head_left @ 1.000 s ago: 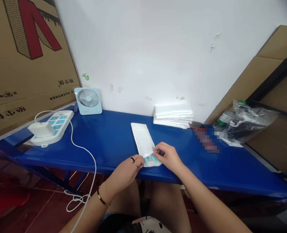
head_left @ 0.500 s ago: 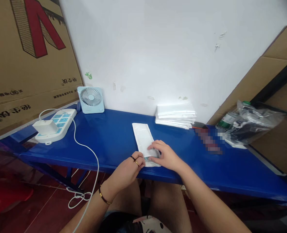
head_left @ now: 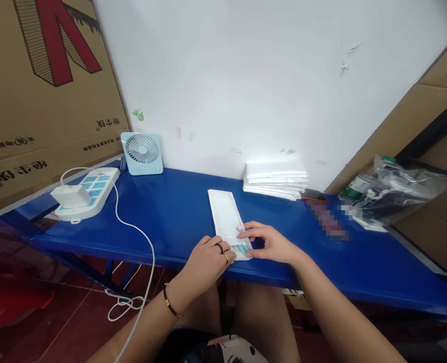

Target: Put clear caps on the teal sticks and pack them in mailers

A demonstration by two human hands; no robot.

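A white padded envelope (head_left: 225, 214) lies on the blue table, its near end at the front edge. Light blue-green material (head_left: 243, 248) shows at that end, too small to identify. My left hand (head_left: 214, 255), with two rings, is closed on the envelope's lower left corner. At the lower right side, my right hand (head_left: 266, 243) has its thumb and fingers apart, touching the envelope and the blue-green material.
A stack of white envelopes (head_left: 274, 179) sits by the wall. A light blue fan (head_left: 143, 154) and a white power strip (head_left: 104, 189) with a cable are on the left. At the right are a plastic bag (head_left: 401, 194) and a can (head_left: 356, 187).
Both hands have shifted slightly right. More of the blue-green material shows at the envelope's near end. The left fingers now lie further over the corner.
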